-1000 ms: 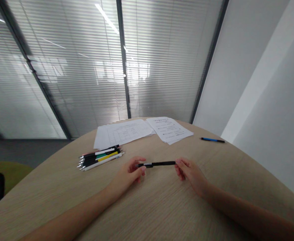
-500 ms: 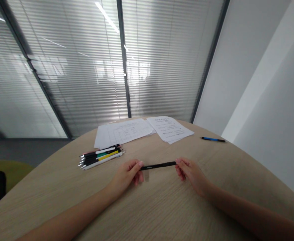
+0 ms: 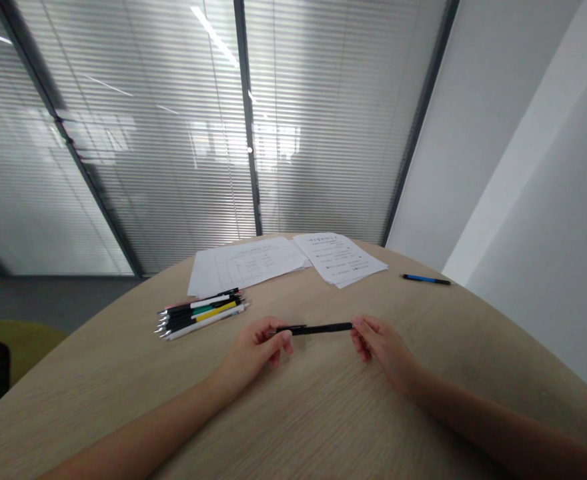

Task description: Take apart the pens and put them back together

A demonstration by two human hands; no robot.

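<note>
Black pen (image 3: pixel 321 328) between left hand (image 3: pixel 256 350), right hand (image 3: pixel 381 347); right tip hidden.

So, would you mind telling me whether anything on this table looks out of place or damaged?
The blue pen lies alone toward the right of the wooden table, apart from the bunch of pens on the left. Nothing looks spilled or damaged.

No legible text in view. On the far edge of your wooden table (image 3: pixel 293 400), the printed sheets (image 3: pixel 340 260) and gridded form (image 3: pixel 247 267) carry lines too small to read; likewise any marking on your black pen (image 3: pixel 321 328).
</note>
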